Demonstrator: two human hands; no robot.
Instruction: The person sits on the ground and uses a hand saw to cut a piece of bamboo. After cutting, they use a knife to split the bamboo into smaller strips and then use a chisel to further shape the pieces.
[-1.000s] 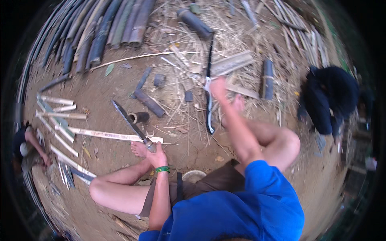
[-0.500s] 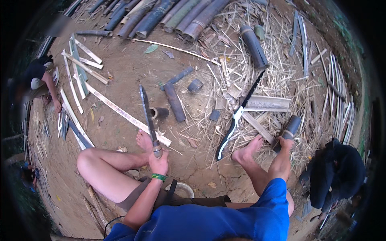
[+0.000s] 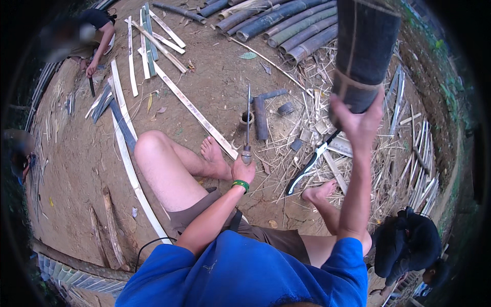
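My left hand (image 3: 243,170) is closed round the wooden handle of a machete (image 3: 248,115), its narrow dark blade pointing away from me. My right hand (image 3: 360,120) grips the lower end of a thick dark bamboo section (image 3: 365,48), raised high with its upper end past the top edge. A pale node ring runs round it just above my fingers. Beyond the machete lie a short hollow bamboo piece (image 3: 244,122), a longer bamboo tube (image 3: 260,118) and a small bamboo ring (image 3: 285,109). A black-and-white pruning saw (image 3: 308,168) rests between my feet.
Bamboo poles (image 3: 286,25) are stacked at the far side. Split slats (image 3: 192,105) lie at the left, shavings (image 3: 276,151) ahead and right. One person (image 3: 99,36) crouches far left; another person in dark clothes (image 3: 407,243) is near right. Two thin logs (image 3: 113,225) lie near left.
My right hand has lifted the bamboo section from beside my right foot to high in front. My left hand keeps its grip on the machete. The whole view has shifted.
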